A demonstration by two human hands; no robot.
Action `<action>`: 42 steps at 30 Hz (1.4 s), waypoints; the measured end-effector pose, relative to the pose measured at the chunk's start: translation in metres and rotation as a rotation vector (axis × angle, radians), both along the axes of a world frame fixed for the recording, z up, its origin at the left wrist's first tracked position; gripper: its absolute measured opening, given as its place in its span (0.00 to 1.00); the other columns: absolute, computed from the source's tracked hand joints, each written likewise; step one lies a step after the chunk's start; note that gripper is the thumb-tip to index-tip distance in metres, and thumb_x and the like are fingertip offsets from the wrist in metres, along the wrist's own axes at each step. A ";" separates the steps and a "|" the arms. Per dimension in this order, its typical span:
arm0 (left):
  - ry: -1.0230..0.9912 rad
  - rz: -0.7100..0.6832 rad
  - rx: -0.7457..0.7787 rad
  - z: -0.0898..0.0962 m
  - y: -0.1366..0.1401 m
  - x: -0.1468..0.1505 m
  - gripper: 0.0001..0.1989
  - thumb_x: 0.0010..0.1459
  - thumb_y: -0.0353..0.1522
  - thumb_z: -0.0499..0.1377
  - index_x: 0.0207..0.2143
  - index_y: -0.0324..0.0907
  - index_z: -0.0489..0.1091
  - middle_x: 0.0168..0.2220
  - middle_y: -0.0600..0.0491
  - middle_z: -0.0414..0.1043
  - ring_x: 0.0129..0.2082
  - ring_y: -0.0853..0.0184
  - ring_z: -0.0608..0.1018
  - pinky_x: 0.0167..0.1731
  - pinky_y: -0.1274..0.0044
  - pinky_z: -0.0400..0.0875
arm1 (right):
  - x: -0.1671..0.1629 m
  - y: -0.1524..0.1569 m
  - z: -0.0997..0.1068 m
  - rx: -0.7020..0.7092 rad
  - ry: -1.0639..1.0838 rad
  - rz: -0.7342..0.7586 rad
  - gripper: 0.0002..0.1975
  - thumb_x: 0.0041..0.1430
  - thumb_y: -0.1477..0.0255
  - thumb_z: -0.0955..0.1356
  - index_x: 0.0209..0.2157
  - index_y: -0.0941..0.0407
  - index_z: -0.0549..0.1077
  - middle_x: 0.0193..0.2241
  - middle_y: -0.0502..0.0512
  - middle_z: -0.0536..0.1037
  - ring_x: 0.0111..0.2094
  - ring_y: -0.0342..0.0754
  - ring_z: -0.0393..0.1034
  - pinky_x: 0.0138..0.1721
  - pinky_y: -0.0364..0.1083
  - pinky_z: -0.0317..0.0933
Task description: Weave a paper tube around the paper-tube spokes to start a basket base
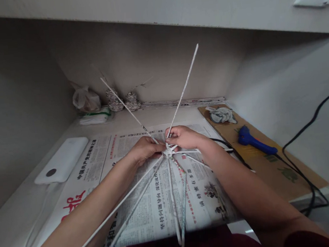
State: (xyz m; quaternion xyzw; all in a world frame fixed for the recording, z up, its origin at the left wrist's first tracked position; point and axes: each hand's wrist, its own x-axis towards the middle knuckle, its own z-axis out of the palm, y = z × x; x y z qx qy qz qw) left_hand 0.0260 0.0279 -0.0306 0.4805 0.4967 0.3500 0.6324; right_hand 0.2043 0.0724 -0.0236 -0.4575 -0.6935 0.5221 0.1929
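Note:
Several thin rolled-paper sticks point(172, 192) fan out from a small woven hub point(168, 152) above a spread newspaper point(142, 195). My left hand point(145, 149) is closed at the hub's left side, pinching a paper stick that slants up to the left. On the hub's right side, my right hand point(183, 137) grips a pale paper stick point(185, 84) that rises up to the right. Other sticks run down toward my lap and across my left forearm. My fingers partly cover the hub.
A white power bank point(61, 160) with a cable lies left. At the back sit a plastic bag point(86, 100), two woven paper pieces point(132, 101) and a row of sticks point(182, 102). A blue glue gun point(255, 141) rests on cardboard point(297, 176) at right. A shelf edge point(154, 19) overhangs.

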 end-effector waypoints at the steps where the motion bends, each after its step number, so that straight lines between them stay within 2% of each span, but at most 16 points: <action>1: 0.001 -0.004 0.004 0.000 0.000 0.000 0.09 0.39 0.29 0.68 0.27 0.36 0.79 0.25 0.50 0.77 0.24 0.71 0.74 0.23 0.81 0.67 | 0.000 0.000 0.000 0.002 -0.001 -0.002 0.04 0.54 0.70 0.70 0.31 0.54 0.70 0.20 0.46 0.73 0.17 0.42 0.68 0.19 0.41 0.64; 7: -0.070 -0.050 -0.023 -0.005 0.001 -0.001 0.13 0.37 0.32 0.71 0.29 0.35 0.79 0.28 0.48 0.78 0.26 0.70 0.74 0.25 0.81 0.68 | 0.001 0.001 0.001 0.014 0.008 0.002 0.08 0.52 0.67 0.71 0.32 0.54 0.71 0.18 0.46 0.73 0.15 0.41 0.65 0.16 0.39 0.58; 15: -0.021 -0.057 -0.012 -0.004 -0.002 0.001 0.14 0.35 0.35 0.72 0.24 0.34 0.77 0.21 0.51 0.73 0.19 0.73 0.69 0.19 0.82 0.62 | -0.003 -0.008 0.013 0.138 -0.100 0.052 0.08 0.55 0.65 0.69 0.31 0.55 0.70 0.17 0.44 0.70 0.12 0.39 0.60 0.15 0.39 0.50; 21: -0.014 -0.123 0.037 -0.013 0.002 -0.003 0.12 0.40 0.35 0.69 0.22 0.38 0.71 0.13 0.59 0.64 0.13 0.76 0.62 0.15 0.82 0.52 | 0.015 -0.007 0.038 0.055 -0.244 0.235 0.19 0.47 0.62 0.73 0.40 0.55 0.72 0.21 0.44 0.72 0.17 0.38 0.59 0.21 0.39 0.52; 25: 0.001 -0.096 0.045 -0.008 0.004 -0.005 0.13 0.40 0.35 0.68 0.21 0.40 0.67 0.11 0.61 0.62 0.11 0.76 0.59 0.13 0.81 0.50 | 0.028 0.000 0.067 0.357 -0.606 0.334 0.13 0.46 0.68 0.73 0.36 0.54 0.76 0.25 0.48 0.73 0.26 0.43 0.65 0.28 0.41 0.54; 27: -0.020 -0.070 0.061 -0.005 0.004 -0.006 0.13 0.40 0.34 0.68 0.20 0.41 0.65 0.12 0.61 0.62 0.11 0.76 0.59 0.14 0.81 0.50 | 0.032 0.005 0.079 0.546 -0.784 0.271 0.10 0.48 0.70 0.72 0.36 0.54 0.77 0.29 0.51 0.76 0.31 0.46 0.67 0.33 0.43 0.56; 29: -0.057 -0.024 0.067 -0.003 0.005 -0.007 0.13 0.39 0.33 0.68 0.20 0.41 0.65 0.13 0.61 0.63 0.12 0.76 0.62 0.15 0.81 0.53 | 0.035 0.009 0.087 0.760 -0.950 0.110 0.09 0.51 0.74 0.69 0.36 0.54 0.77 0.33 0.54 0.77 0.37 0.51 0.68 0.41 0.48 0.56; 31: -0.098 0.033 0.050 -0.002 0.007 -0.010 0.13 0.37 0.31 0.68 0.19 0.41 0.64 0.14 0.60 0.64 0.14 0.74 0.66 0.17 0.81 0.56 | 0.038 0.011 0.092 1.008 -1.044 -0.111 0.12 0.53 0.76 0.67 0.39 0.55 0.77 0.40 0.59 0.77 0.46 0.57 0.65 0.49 0.55 0.51; 33: -0.120 0.083 0.025 -0.002 0.010 -0.013 0.13 0.36 0.30 0.67 0.19 0.41 0.63 0.14 0.60 0.65 0.15 0.73 0.67 0.18 0.80 0.58 | 0.039 0.007 0.096 1.224 -1.010 -0.309 0.17 0.54 0.76 0.66 0.47 0.57 0.74 0.50 0.64 0.73 0.54 0.63 0.59 0.52 0.60 0.47; 34: -0.125 0.106 0.020 -0.002 0.012 -0.014 0.13 0.36 0.30 0.67 0.19 0.41 0.63 0.14 0.60 0.64 0.15 0.73 0.67 0.18 0.80 0.58 | 0.038 0.002 0.096 1.277 -0.956 -0.367 0.20 0.54 0.74 0.67 0.51 0.58 0.72 0.53 0.66 0.70 0.55 0.64 0.57 0.52 0.59 0.48; 36: -0.144 0.148 0.041 -0.001 0.015 -0.017 0.13 0.37 0.30 0.66 0.20 0.41 0.62 0.15 0.60 0.64 0.14 0.74 0.66 0.17 0.81 0.57 | 0.035 -0.012 0.094 1.228 -0.837 -0.371 0.20 0.56 0.70 0.66 0.51 0.58 0.72 0.50 0.66 0.73 0.51 0.62 0.62 0.48 0.55 0.54; 37: -0.158 0.162 0.061 0.000 0.016 -0.018 0.13 0.37 0.31 0.66 0.20 0.41 0.62 0.15 0.60 0.64 0.14 0.75 0.65 0.16 0.81 0.56 | 0.032 -0.020 0.090 1.123 -0.774 -0.324 0.17 0.58 0.66 0.65 0.47 0.58 0.75 0.43 0.64 0.77 0.45 0.58 0.67 0.44 0.52 0.56; 38: -0.177 0.171 0.081 0.000 0.016 -0.019 0.13 0.38 0.31 0.66 0.21 0.41 0.62 0.15 0.60 0.64 0.14 0.75 0.65 0.16 0.81 0.55 | 0.029 -0.029 0.085 0.961 -0.707 -0.282 0.16 0.61 0.62 0.63 0.39 0.57 0.78 0.34 0.60 0.79 0.37 0.54 0.70 0.38 0.49 0.58; 40: -0.232 0.170 0.108 0.001 0.016 -0.019 0.14 0.39 0.32 0.67 0.21 0.41 0.61 0.16 0.60 0.65 0.14 0.75 0.65 0.16 0.82 0.55 | 0.024 -0.045 0.069 0.535 -0.596 -0.121 0.27 0.61 0.51 0.59 0.26 0.57 0.78 0.20 0.56 0.76 0.23 0.48 0.68 0.28 0.46 0.57; 41: -0.258 0.165 0.118 0.002 0.016 -0.019 0.15 0.40 0.33 0.67 0.22 0.41 0.61 0.16 0.60 0.65 0.15 0.76 0.65 0.16 0.82 0.55 | 0.023 -0.051 0.060 0.360 -0.530 -0.059 0.30 0.60 0.48 0.59 0.24 0.57 0.77 0.19 0.55 0.75 0.20 0.46 0.66 0.26 0.45 0.56; 42: -0.280 0.157 0.127 0.002 0.016 -0.019 0.15 0.40 0.33 0.67 0.22 0.41 0.61 0.16 0.60 0.65 0.15 0.76 0.65 0.16 0.83 0.56 | 0.022 -0.055 0.050 0.251 -0.472 -0.058 0.31 0.59 0.46 0.59 0.25 0.57 0.77 0.18 0.55 0.75 0.17 0.45 0.64 0.23 0.45 0.55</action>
